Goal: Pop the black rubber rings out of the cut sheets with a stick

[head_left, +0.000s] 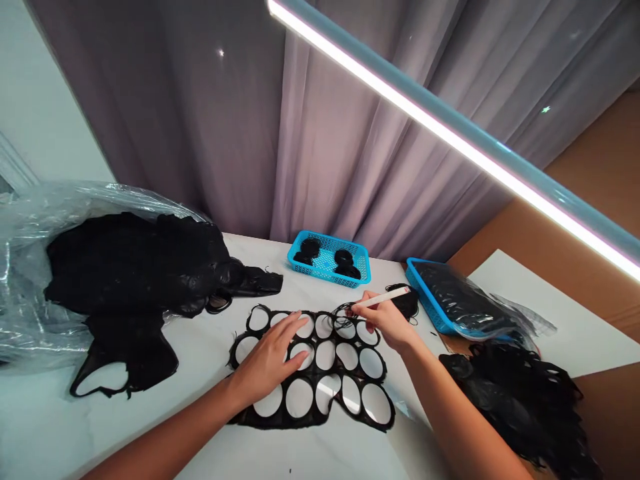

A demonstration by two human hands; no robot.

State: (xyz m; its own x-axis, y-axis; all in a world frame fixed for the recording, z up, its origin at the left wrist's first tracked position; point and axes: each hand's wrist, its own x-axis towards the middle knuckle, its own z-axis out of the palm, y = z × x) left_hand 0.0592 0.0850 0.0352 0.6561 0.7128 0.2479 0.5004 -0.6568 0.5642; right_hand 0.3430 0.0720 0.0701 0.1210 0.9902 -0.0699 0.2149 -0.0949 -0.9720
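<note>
A black rubbery-looking sheet [313,368] with rows of large round holes lies on the white table. My left hand [275,350] rests on its left part, fingers stretched out and holding nothing. At the sheet's far right corner, my right hand [383,319] is closed around a slim white pen-like tool [383,297] with a small red mark. The tool's lower tip is hidden by the fingers. Thin black loops [345,319] lie over the holes just left of my right hand. Behind that hand sits a small black tangled pile [405,303].
A blue basket [327,277] holding several black round bundles stands at the back. On the right are a blue tray [433,313] with a plastic-wrapped black pack and a black ragged heap [520,400]. Black sheets [135,263] lie on clear plastic [30,287] at left. A lit tube lamp [450,137] crosses above.
</note>
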